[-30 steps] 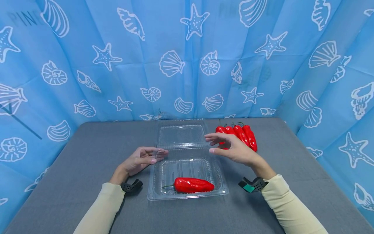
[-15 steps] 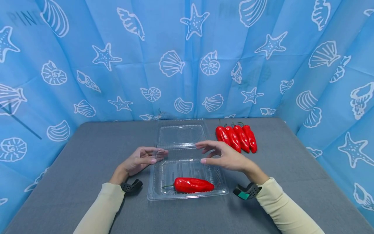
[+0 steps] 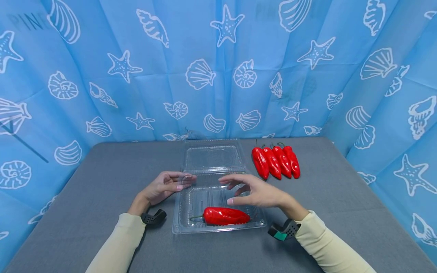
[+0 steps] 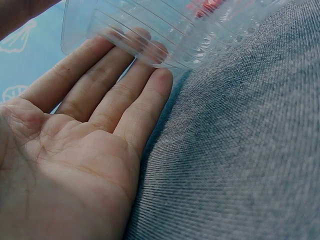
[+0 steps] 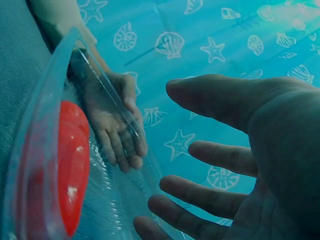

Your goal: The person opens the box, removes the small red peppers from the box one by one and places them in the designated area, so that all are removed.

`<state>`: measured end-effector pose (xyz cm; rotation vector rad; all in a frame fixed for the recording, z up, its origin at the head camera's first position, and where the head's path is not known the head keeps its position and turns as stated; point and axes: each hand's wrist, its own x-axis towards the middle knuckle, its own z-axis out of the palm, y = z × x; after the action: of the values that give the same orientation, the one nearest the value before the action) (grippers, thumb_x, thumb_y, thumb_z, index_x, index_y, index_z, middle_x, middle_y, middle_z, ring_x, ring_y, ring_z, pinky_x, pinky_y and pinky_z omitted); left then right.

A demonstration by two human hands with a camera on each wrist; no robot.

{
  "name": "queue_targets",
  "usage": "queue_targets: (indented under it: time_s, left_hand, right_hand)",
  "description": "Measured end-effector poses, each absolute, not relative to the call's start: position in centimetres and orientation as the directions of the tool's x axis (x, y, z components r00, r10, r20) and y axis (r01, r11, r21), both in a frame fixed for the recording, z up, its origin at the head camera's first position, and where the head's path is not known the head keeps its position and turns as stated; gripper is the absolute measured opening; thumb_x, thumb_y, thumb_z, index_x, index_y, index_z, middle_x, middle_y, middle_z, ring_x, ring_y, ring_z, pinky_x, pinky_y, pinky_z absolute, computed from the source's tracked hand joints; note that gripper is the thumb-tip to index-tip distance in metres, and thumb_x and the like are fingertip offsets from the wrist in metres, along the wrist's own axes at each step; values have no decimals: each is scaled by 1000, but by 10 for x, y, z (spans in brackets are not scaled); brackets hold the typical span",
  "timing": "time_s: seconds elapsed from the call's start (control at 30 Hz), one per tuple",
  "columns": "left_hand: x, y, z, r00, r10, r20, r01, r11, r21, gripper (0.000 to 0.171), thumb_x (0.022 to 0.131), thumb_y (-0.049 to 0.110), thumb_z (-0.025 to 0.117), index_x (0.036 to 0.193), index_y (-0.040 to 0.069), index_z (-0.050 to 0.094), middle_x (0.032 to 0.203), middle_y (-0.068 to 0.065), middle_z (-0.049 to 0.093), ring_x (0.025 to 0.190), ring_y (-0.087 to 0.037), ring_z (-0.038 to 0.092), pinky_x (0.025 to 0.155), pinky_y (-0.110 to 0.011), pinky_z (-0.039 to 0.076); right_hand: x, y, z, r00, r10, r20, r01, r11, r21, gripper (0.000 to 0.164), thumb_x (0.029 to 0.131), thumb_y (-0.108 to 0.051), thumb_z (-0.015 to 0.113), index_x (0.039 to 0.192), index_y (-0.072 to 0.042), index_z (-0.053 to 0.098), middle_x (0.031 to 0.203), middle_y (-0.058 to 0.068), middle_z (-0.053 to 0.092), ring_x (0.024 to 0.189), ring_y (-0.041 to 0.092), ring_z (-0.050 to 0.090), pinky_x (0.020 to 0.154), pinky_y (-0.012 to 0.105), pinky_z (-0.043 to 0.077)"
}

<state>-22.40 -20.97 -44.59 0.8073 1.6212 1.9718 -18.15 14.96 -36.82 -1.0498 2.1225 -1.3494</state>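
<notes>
A clear plastic clamshell container [image 3: 218, 197] lies open on the table, its lid [image 3: 213, 157] folded back. In its tray, along the near side, lies one red pepper [image 3: 226, 216] with its green stem pointing left. My left hand [image 3: 167, 186] is at the container's left side; in the left wrist view its straight fingers [image 4: 95, 95] reach under the rim against the clear plastic. My right hand [image 3: 254, 191] hovers over the tray's right part, fingers spread and loosely bent, holding nothing. The right wrist view shows the pepper [image 5: 74, 165] to one side of that hand.
Several more red peppers [image 3: 276, 163] lie side by side to the right of the lid, stems toward the back. A grey cloth [image 3: 112, 178] covers the table. Behind it hangs a blue curtain [image 3: 222, 53] with shell and starfish prints.
My right hand has moved from in front of the row of peppers, left and nearer, to above the tray. The left hand, container and peppers look unmoved.
</notes>
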Motion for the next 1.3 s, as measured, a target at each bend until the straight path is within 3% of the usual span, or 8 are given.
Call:
queue_targets:
  time_s: [0.43,0.77,1.03,1.3]
  left_hand:
    - [-223,-210,-445,-725,673,147,30,-183,983,49,94,5,63,140,-10,52,142,-26,55,134,-31,54,113,-39,43]
    - [-223,-209,-445,-731,666,145,39,-172,984,47,94,2,60,139,-11,53,141,-26,56,133,-31,55,112,-39,43]
    - [-223,-208,-445,-733,666,138,35,-166,986,47,95,2,60,139,-11,53,141,-26,56,133,-31,55,112,-38,44]
    - [-222,-209,-444,-734,666,138,35,-165,986,48,94,3,61,140,-10,52,142,-26,56,133,-30,55,112,-38,44]
  right_hand:
    - [-176,141,-373,-527,-849,-24,-371,255,-893,65,93,-26,71,149,-5,46,146,19,51,128,40,51,102,50,52]
    - [-173,137,-375,-487,-871,-62,-369,269,-890,64,93,-26,70,148,-3,46,146,18,51,128,38,52,101,46,53]
    - [-173,136,-377,-470,-876,-107,-401,319,-859,66,91,-31,72,148,-7,48,142,10,55,121,16,56,101,35,51]
    - [-172,135,-380,-454,-881,-134,-413,341,-844,65,91,-32,73,148,-14,49,137,-3,57,121,13,55,101,34,51]
